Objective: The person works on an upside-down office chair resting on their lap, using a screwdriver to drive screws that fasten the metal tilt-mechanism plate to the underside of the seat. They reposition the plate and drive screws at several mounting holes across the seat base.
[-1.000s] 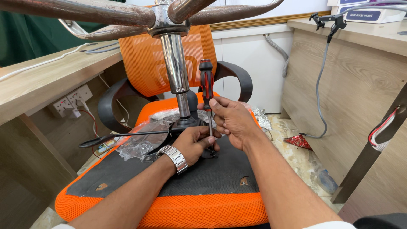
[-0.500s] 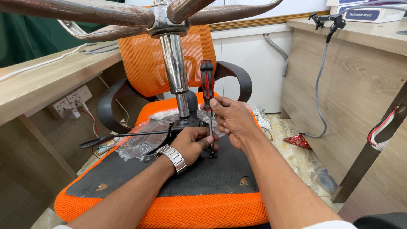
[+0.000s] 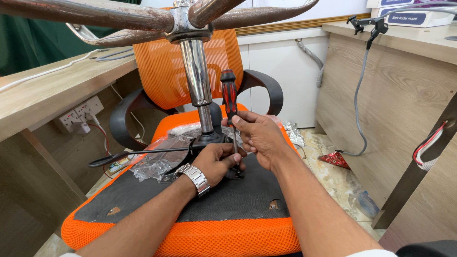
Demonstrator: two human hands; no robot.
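An orange office chair lies upside down, its black seat underside [image 3: 143,195] facing me and its chrome gas column [image 3: 196,71] rising to a rusty star base [image 3: 95,16]. My right hand [image 3: 259,135] grips a red and black screwdriver [image 3: 229,95] held upright, its shaft going down to the black seat mechanism [image 3: 209,140]. My left hand [image 3: 216,162], with a metal wristwatch [image 3: 193,177], is closed around the lower shaft near the tip. A black lever [image 3: 133,154] sticks out to the left of the mechanism.
Crumpled clear plastic [image 3: 159,159] lies on the seat underside. Wooden desks stand on the left [image 3: 52,90] and right [image 3: 395,95]. A wall socket strip [image 3: 81,112] sits under the left desk. A grey cable [image 3: 359,95] hangs at the right desk, red foil [image 3: 335,158] on the floor.
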